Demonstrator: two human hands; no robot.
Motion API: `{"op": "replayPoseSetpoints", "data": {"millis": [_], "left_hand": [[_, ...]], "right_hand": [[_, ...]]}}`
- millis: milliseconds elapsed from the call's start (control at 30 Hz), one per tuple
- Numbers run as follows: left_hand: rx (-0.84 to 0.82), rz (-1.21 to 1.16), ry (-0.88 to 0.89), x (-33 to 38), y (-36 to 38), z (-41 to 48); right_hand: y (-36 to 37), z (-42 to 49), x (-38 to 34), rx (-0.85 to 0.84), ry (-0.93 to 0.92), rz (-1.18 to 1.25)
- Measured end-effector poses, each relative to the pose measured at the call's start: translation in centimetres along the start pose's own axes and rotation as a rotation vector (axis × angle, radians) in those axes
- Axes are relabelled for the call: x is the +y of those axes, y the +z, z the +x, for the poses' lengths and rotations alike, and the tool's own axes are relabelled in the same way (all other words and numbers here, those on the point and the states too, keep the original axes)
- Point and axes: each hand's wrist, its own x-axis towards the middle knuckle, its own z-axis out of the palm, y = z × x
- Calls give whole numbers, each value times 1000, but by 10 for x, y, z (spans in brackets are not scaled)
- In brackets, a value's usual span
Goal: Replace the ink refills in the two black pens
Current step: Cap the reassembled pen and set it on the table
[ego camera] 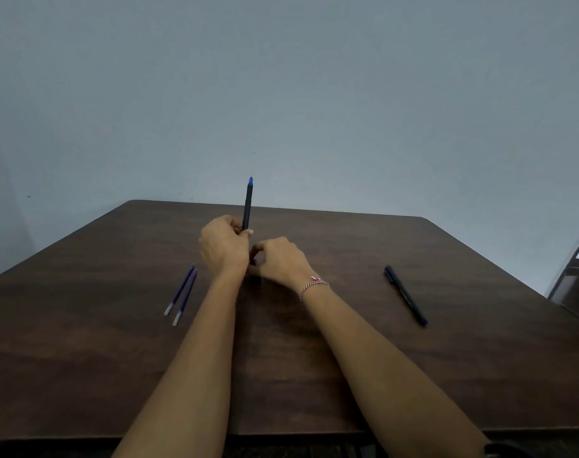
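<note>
My left hand (222, 246) grips a black pen (247, 206) upright above the table's middle; its blue end points up. Just below it, my right hand (280, 259) has its fingers curled at the pen's lower end, where a small dark part shows; what it holds is mostly hidden. Two blue ink refills (181, 295) lie side by side on the table to the left of my arms. A second black pen (406, 295) lies on the table to the right.
The brown wooden table (83, 342) fills the lower view, with a plain grey wall behind it. A dark piece of furniture (575, 285) stands at the right edge. A braided bracelet (313, 285) circles my right wrist.
</note>
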Motion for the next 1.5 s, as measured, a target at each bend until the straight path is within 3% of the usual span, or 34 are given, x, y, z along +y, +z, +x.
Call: {"op": "replayPoseSetpoints", "data": {"millis": [267, 533, 767, 1033, 1500], "left_hand": [[-73, 36, 52, -1, 5, 1], [-229, 135, 131, 2, 11, -2], [-311, 207, 193, 3, 15, -4], [-363, 273, 248, 3, 18, -5], [-342, 269, 250, 4, 18, -6]], "right_hand": [[-13, 1, 19, 57, 63, 176], [-44, -2, 62, 280, 375, 909], [-56, -6, 69, 431, 352, 1319], [-59, -3, 72, 705, 205, 1375], [-55, 0, 70, 652, 143, 1303]]}}
